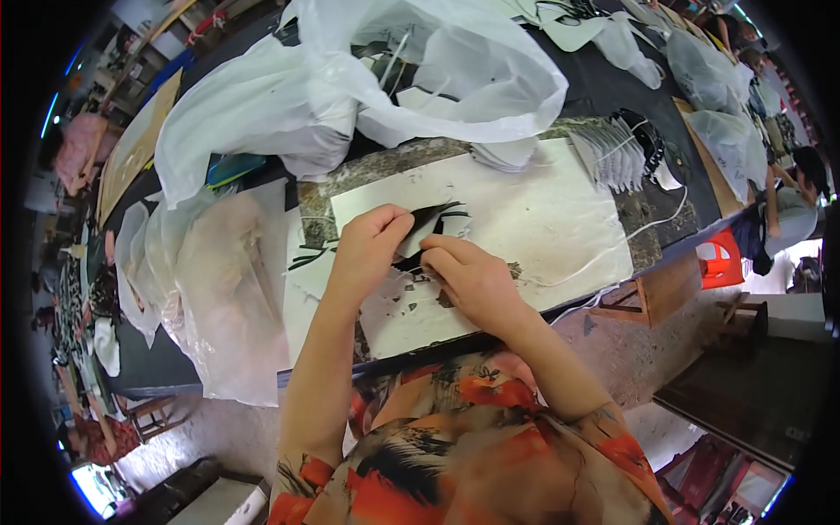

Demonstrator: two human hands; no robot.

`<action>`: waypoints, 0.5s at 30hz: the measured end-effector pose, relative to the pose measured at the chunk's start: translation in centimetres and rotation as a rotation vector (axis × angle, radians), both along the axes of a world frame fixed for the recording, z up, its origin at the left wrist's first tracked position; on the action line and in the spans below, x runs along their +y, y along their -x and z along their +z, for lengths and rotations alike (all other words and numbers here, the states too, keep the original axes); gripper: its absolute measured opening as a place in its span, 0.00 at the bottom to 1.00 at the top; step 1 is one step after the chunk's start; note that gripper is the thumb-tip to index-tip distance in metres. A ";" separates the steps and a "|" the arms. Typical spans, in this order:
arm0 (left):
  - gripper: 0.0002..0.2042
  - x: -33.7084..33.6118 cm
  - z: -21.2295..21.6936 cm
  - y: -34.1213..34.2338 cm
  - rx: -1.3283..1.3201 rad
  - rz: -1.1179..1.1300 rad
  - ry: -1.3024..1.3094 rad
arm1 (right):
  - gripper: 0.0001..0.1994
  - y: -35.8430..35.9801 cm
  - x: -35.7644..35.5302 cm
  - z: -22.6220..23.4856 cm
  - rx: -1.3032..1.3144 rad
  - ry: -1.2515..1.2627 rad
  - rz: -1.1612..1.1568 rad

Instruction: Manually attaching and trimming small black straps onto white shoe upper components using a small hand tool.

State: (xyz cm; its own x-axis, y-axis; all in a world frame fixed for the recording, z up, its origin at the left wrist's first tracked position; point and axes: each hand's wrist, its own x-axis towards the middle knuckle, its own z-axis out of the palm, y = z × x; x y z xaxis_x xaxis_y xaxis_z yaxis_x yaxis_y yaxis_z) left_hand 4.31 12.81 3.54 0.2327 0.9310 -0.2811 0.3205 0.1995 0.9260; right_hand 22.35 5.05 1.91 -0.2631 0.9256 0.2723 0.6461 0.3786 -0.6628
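Observation:
Over a worn white board [569, 227] my two hands work close together. My left hand [372, 245] pinches a small, flat, dark piece with a pale underside [423, 219] between thumb and fingers. Its pointed dark end sticks out to the upper right. My right hand [472, 278] is closed at the lower edge of this piece, its fingertips bent inward; what they grip is hidden. Thin black strips [453, 210] lie just beyond the fingers. Dark scraps [411, 306] are scattered on the board below the hands.
A big white plastic bag [490, 79] with pieces inside stands beyond the board. Clear plastic bags [227, 280] lie at the left. A fanned stack of grey-white pieces [608, 153] and a white cord [658, 223] are at the right. A red stool [720, 258] and other people [792, 210] are farther right.

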 end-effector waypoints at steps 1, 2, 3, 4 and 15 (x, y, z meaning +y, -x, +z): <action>0.11 0.0 0.0 -0.1 0.007 0.008 -0.036 | 0.13 0.0 -0.1 -0.2 0.008 0.003 0.013; 0.11 0.0 0.2 -0.1 0.030 0.019 -0.042 | 0.13 0.0 -0.1 -0.3 -0.002 0.003 0.011; 0.11 0.1 -0.2 0.3 0.035 0.029 -0.040 | 0.13 0.1 -0.3 -0.4 -0.013 0.003 0.008; 0.12 0.3 -0.8 0.6 -0.019 0.079 -0.034 | 0.13 0.3 -0.3 -0.4 -0.009 0.004 0.017; 0.10 -6.1 1.8 3.8 0.296 0.204 -0.882 | 0.07 -0.6 1.3 -1.7 0.397 0.088 -0.086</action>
State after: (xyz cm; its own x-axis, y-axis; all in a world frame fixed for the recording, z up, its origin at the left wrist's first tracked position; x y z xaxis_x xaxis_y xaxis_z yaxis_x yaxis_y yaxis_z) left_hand 0.47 6.74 5.30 0.0743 0.8506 0.5206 0.6022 -0.4543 0.6564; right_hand 22.93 6.32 0.24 -0.0740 0.9639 0.2559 0.3603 0.2651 -0.8944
